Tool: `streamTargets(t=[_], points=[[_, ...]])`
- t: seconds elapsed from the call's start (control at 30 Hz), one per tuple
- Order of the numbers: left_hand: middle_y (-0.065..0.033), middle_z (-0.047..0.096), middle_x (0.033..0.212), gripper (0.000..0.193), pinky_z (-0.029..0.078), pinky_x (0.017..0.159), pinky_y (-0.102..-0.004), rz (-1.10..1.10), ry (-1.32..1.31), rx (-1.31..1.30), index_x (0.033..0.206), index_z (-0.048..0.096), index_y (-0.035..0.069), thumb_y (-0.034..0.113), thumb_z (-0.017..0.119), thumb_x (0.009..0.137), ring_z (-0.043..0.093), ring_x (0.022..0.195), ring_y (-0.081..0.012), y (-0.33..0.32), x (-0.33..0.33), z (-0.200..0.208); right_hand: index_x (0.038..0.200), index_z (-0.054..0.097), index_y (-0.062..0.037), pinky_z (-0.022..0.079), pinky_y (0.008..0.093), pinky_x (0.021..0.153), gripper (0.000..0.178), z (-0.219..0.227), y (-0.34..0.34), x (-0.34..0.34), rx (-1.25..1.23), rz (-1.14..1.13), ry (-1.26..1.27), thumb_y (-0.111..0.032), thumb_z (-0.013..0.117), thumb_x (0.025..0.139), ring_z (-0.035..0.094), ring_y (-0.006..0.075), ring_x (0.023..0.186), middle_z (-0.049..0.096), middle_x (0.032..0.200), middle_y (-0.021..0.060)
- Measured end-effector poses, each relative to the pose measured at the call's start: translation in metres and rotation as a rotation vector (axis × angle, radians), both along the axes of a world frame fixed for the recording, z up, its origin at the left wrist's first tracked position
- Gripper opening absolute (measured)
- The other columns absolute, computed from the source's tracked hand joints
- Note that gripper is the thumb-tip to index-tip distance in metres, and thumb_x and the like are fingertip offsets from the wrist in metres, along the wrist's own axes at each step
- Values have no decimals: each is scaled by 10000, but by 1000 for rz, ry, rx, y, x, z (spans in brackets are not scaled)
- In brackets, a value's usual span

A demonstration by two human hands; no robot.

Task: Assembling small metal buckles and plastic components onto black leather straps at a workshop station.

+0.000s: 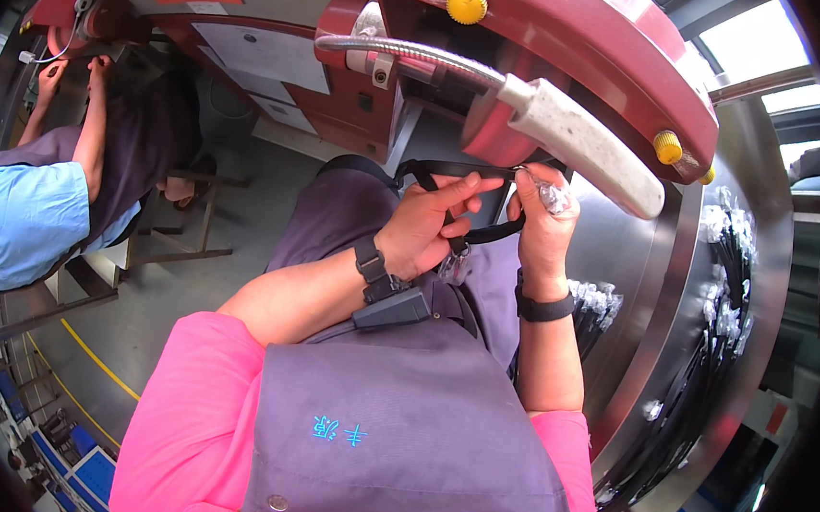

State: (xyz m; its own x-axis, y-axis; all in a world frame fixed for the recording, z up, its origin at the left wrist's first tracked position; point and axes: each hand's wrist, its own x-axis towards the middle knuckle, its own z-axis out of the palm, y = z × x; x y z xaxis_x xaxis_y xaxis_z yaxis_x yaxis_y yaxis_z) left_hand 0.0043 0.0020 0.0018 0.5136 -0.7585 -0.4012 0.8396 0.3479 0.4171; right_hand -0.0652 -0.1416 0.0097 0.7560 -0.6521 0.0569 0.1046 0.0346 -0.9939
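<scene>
A narrow black strap (495,232) is looped between my two hands, below the working head of a maroon machine. My left hand (424,228) is closed around part of the strap, thumb stretched toward the right. My right hand (544,226) pinches the strap between thumb and fingers, beside an end wrapped in clear plastic (556,196). Another bit of crinkled clear plastic (455,262) hangs below my left hand. The exact grip of some fingers is hidden by the strap and the hands themselves.
Overhead is the maroon machine (582,24) with yellow knobs and a pale lamp (588,140) on a flexible metal neck. Many black straps with plastic-wrapped ends (731,281) lie along the metal table (636,264) at right. A co-worker in blue (33,217) sits at another machine, left.
</scene>
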Motion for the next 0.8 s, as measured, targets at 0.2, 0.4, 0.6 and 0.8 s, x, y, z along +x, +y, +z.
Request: streamTargets(t=[0.2, 0.4, 0.6, 0.8], points=[[-67, 641, 869, 223, 292, 446, -171, 6, 1, -22, 984, 652, -23, 188, 617, 921, 438, 592, -27, 0, 1, -5, 960, 622, -3, 384, 231, 475, 99, -4, -1, 2, -8, -1, -4, -23, 645, 866, 499, 100, 511, 577, 688, 28], [-62, 633, 865, 203, 287, 436, -166, -3, 11, -7, 985, 643, -16, 174, 612, 924, 425, 574, -19, -6, -1, 7, 968, 619, -7, 401, 243, 504, 103, -5, -4, -1, 57, -26, -48, -24, 640, 869, 506, 109, 529, 562, 673, 23], [-115, 665, 991, 188, 307, 435, -171, -53, -59, -72, 1008, 632, 0, 167, 601, 928, 483, 642, -35, -4, -10, 11, 968, 608, 11, 426, 275, 540, 110, 3, -4, -18, 88, 30, -201, -31, 634, 869, 524, 141, 573, 570, 821, 77], [-135, 657, 962, 243, 286, 414, -165, -107, -66, -97, 1047, 616, 23, 240, 541, 965, 469, 597, -45, 6, -19, 18, 975, 609, -5, 438, 290, 548, 125, 2, -5, -40, 46, 141, -304, -51, 644, 865, 538, 156, 610, 542, 981, 103]])
